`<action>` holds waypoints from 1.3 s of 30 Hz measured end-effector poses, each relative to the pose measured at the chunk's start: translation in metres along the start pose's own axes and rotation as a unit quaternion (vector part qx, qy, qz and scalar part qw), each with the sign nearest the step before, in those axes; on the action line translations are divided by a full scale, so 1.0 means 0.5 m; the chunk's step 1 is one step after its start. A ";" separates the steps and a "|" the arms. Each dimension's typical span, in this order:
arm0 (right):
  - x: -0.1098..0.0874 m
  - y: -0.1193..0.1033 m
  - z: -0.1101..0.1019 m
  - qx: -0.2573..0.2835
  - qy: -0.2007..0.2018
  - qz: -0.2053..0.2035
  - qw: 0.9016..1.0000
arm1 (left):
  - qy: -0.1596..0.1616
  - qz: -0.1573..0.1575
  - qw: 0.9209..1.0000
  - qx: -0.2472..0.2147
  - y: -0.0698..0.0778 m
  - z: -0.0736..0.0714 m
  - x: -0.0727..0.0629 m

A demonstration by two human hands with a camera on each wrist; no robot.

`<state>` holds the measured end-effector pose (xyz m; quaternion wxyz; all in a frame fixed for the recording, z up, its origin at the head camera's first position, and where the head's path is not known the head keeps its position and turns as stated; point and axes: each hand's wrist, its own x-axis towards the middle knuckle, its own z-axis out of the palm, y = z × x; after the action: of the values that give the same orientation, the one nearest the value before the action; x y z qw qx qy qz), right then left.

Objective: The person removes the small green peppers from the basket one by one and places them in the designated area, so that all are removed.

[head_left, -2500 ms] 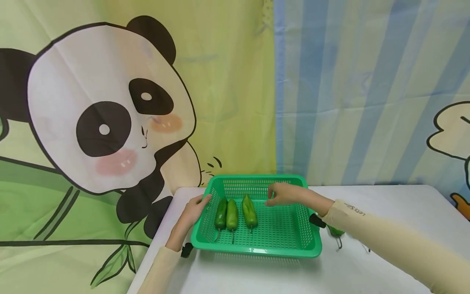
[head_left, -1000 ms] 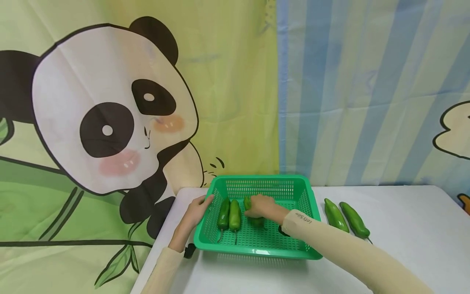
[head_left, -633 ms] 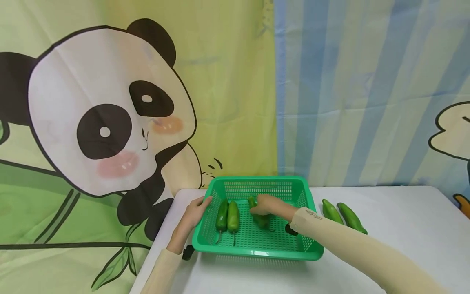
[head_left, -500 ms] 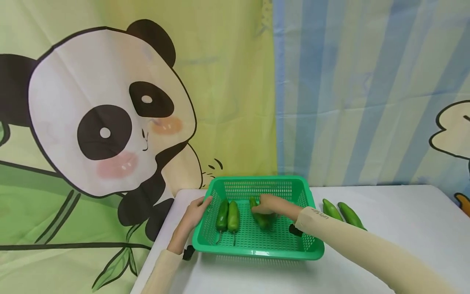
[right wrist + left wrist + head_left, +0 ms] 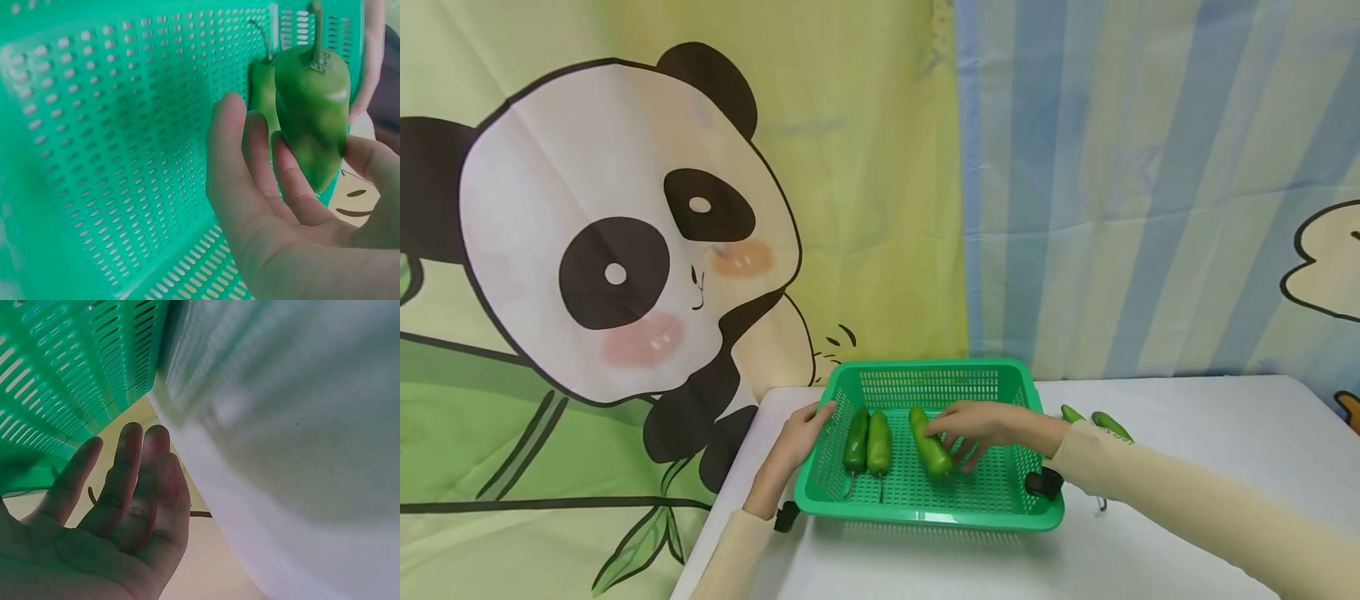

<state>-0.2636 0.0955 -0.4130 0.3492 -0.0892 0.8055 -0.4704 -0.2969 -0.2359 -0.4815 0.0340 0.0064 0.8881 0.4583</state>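
Note:
The right hand [image 5: 981,423] is inside the green plastic basket [image 5: 928,518], thumb and a fingertip pinching a long green pepper [image 5: 931,450]. From the right wrist, that pepper [image 5: 312,106] shows stem up, thumb on one side and fingers on the other; the remaining fingers are spread. Two more peppers, one dark green [image 5: 856,446] and one lighter [image 5: 879,446], lie side by side near the basket's left wall. At that wall the left hand [image 5: 797,435] rests against the rim, its thumb over the edge. In the left wrist view its fingers [image 5: 128,481] extend nearly straight outside the basket.
On the white table [image 5: 1217,467], two green peppers [image 5: 1108,423] lie right of the basket, partly hidden by the right sleeve [image 5: 1157,475]. A curtain with a printed panda [image 5: 625,167] hangs behind the table.
The right hand went down to the third pepper in the basket and took hold of it. The pepper has shifted slightly right and tilted. The left hand stays at the rim.

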 end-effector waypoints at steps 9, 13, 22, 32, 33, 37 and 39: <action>-0.058 0.022 -0.032 0.072 -0.023 -0.016 0.997 | 0.003 0.000 1.000 0.001 0.007 -0.004 -0.003; -0.074 0.032 -0.049 0.097 -0.020 -0.013 0.995 | 0.000 -0.003 1.000 -0.007 0.003 -0.002 -0.004; -0.103 0.043 -0.086 0.125 -0.032 -0.035 0.991 | 0.004 -0.004 1.000 -0.007 0.001 -0.003 -0.005; -0.133 0.067 -0.113 0.135 -0.047 -0.055 0.988 | 0.000 -0.002 1.000 -0.013 0.001 0.000 0.001; -0.137 0.069 -0.116 0.138 -0.049 -0.055 0.988 | 0.000 -0.002 1.000 -0.012 0.001 0.000 0.001; -0.152 0.078 -0.130 0.141 -0.052 -0.057 0.987 | 0.002 -0.003 1.000 -0.010 0.002 0.001 0.002; -0.158 0.083 -0.135 0.146 -0.049 -0.053 0.987 | 0.002 -0.003 1.000 -0.009 0.002 0.001 0.001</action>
<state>-0.2411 0.2022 -0.3878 0.3720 -0.1027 0.7044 -0.5957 -0.2975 -0.2347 -0.4811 0.0335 0.0022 0.8842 0.4660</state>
